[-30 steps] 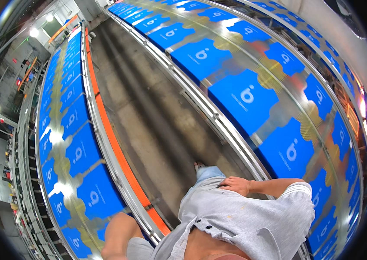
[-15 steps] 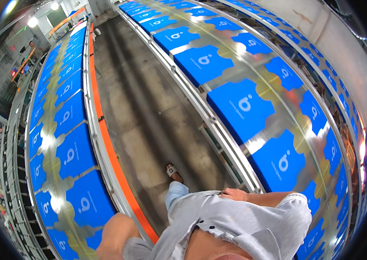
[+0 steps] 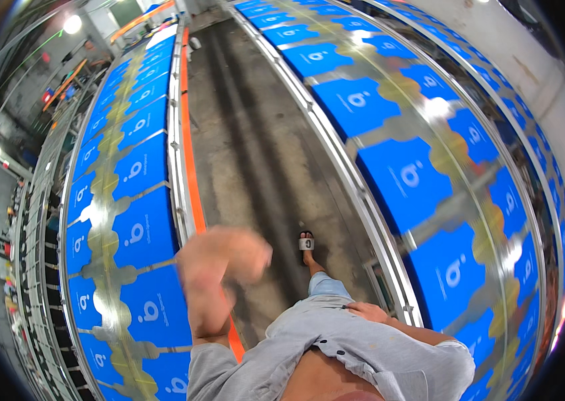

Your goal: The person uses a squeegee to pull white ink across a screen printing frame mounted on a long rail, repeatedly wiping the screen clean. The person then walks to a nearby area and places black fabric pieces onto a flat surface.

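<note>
My left hand (image 3: 249,257) is raised in front of me, over the aisle beside the left table's orange edge strip (image 3: 193,194). Motion smears its fingers, and nothing shows clearly in it. Low at my waist, my right hand (image 3: 368,311) lies against the hem of my light grey shirt (image 3: 296,321); its fingers are partly hidden. Flat blue pieces (image 3: 137,230) with white printed marks lie in rows on the long table to my left. More blue pieces (image 3: 406,177) cover the long table on my right. Neither hand touches them.
A concrete aisle floor (image 3: 262,147) runs between the tables, with my sandalled foot (image 3: 306,242) on it. A metal rail (image 3: 349,177) edges the right table. Another table with blue pieces (image 3: 489,77) stands farther right. A person (image 3: 95,57) is at the far left.
My left forearm has swung up and inward, bringing the hand into view. I have moved forward along the aisle, and the view has turned slightly left. My right hand stays at my waist.
</note>
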`<state>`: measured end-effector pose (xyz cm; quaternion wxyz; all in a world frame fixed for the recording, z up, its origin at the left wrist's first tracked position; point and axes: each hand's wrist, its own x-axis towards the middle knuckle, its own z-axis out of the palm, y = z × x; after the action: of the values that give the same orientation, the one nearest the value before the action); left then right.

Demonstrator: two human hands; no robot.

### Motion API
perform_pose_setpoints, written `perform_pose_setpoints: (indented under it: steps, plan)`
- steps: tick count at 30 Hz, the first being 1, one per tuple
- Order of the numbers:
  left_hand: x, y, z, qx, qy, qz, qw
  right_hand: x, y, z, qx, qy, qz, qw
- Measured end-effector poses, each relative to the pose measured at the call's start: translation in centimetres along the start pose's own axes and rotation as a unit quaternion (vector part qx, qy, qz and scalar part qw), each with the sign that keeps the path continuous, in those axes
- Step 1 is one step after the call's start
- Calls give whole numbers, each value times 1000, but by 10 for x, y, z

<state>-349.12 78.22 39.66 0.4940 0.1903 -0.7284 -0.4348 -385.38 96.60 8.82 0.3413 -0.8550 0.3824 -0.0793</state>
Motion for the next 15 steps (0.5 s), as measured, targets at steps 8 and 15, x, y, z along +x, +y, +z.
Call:
perform_pose_setpoints:
  steps: [8, 15]
  plan:
    - [-268, -436, -98, 347, -64, -605, 714, 237, 148, -121, -98, 119, -200, 968]
    - [-298, -448, -66, -18, 168, -881, 442, 354, 247, -208, 5, -82, -37, 996]
